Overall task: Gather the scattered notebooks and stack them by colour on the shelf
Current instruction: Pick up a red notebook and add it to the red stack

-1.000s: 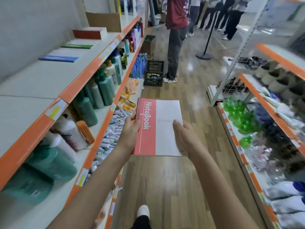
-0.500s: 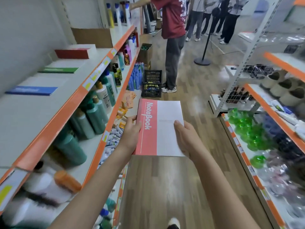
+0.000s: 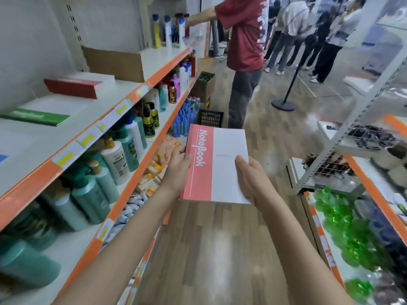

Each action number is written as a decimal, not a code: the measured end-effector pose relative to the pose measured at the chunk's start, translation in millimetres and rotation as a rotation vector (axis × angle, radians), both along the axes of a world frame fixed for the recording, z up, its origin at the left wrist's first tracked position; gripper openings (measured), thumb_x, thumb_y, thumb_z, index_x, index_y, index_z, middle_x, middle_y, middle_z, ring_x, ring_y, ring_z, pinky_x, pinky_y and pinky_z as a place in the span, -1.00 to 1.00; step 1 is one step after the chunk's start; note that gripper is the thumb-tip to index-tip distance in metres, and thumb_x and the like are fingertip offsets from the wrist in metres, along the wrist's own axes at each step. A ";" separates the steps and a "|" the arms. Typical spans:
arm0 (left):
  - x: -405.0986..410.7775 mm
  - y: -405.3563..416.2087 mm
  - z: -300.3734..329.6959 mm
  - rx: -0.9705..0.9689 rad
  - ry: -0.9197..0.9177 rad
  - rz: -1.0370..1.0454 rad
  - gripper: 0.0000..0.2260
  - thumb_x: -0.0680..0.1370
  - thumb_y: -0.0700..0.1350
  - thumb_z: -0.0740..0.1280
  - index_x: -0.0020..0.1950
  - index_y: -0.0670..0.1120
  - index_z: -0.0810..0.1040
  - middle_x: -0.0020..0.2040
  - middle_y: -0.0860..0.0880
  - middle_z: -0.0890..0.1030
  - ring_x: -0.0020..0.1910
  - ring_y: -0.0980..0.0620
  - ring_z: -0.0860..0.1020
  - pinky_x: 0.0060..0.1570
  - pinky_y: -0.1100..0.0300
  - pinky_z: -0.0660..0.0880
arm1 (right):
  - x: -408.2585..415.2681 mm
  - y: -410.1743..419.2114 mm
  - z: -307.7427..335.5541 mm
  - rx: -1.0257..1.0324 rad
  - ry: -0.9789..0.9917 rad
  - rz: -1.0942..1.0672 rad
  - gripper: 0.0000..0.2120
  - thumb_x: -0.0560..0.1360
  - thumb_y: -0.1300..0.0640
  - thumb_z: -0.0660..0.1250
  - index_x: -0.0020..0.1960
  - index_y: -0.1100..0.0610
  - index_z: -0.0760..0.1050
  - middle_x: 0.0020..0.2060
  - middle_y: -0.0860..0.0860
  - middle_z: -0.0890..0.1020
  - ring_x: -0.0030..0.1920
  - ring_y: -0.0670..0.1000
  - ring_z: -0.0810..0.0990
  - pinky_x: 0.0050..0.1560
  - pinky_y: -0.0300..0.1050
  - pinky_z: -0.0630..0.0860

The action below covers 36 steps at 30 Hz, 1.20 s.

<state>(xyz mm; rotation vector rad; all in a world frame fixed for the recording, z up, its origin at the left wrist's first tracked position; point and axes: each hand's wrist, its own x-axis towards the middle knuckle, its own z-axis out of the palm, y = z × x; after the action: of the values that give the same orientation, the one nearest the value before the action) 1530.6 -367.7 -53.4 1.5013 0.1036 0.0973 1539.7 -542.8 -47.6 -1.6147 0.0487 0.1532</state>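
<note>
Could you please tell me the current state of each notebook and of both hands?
red notebook: held flat, cover up, over the aisle.
left hand: grips its left edge.
right hand: grips its right edge.
red stack: lying on the top shelf.
green notebook: lying flat on that shelf.

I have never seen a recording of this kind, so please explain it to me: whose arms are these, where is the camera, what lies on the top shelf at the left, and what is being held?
No machine here: a person wears one wide camera on the head, looking forward and down a shop aisle. The two arms are that person's own. The left hand and the right hand grip a red-and-white notebook printed "NoteBook", one at each side edge. On the top shelf at the left lie a red notebook stack, a green notebook and, at the picture's edge, a blue corner, perhaps another notebook. Bottles stand on the shelves below.
</note>
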 end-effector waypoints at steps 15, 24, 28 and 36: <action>151.4 8.7 -18.8 -0.071 0.049 0.140 -0.82 0.62 -0.15 0.20 0.22 -0.09 0.35 -0.08 -0.02 0.58 -0.36 0.25 0.61 -0.45 0.37 0.47 | 179.1 13.4 -21.9 -0.058 0.030 0.084 -0.76 0.63 0.13 0.09 -0.02 0.09 0.53 -0.09 -0.01 0.69 -0.09 0.02 0.67 -0.04 -0.06 0.58; 271.6 66.9 -13.5 -0.054 0.048 0.318 -0.82 0.62 -0.08 0.21 0.20 -0.08 0.37 -0.17 0.02 0.59 -0.39 0.25 0.60 -0.46 0.37 0.46 | 322.5 75.5 -10.6 -0.074 0.001 0.243 -0.77 0.63 0.10 0.10 -0.08 0.04 0.52 -0.28 -0.15 0.69 -0.27 -0.12 0.67 -0.25 -0.21 0.59; 309.1 89.1 -8.0 -0.039 0.004 0.376 -0.83 0.61 -0.08 0.23 0.19 -0.05 0.38 -0.21 0.06 0.60 -0.39 0.26 0.61 -0.48 0.39 0.46 | 367.6 101.3 -2.6 -0.082 -0.023 0.297 -0.76 0.63 0.09 0.10 -0.08 0.02 0.52 -0.22 -0.14 0.68 -0.22 -0.09 0.67 -0.17 -0.16 0.58; 343.7 128.8 -5.2 -0.017 0.029 0.506 -0.85 0.59 0.05 0.23 0.15 0.10 0.40 -0.21 0.10 0.65 -0.32 0.22 0.64 -0.44 0.38 0.48 | 426.7 152.9 0.6 -0.160 -0.002 0.443 -0.67 0.63 -0.02 0.08 0.25 0.10 0.47 0.09 0.04 0.64 0.07 0.10 0.62 0.18 0.13 0.50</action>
<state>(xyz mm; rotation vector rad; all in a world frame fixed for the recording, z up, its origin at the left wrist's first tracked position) 1874.3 -238.9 -58.6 1.4309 0.5053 0.4788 1966.4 -389.8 -47.0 -1.7663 -0.3073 0.4989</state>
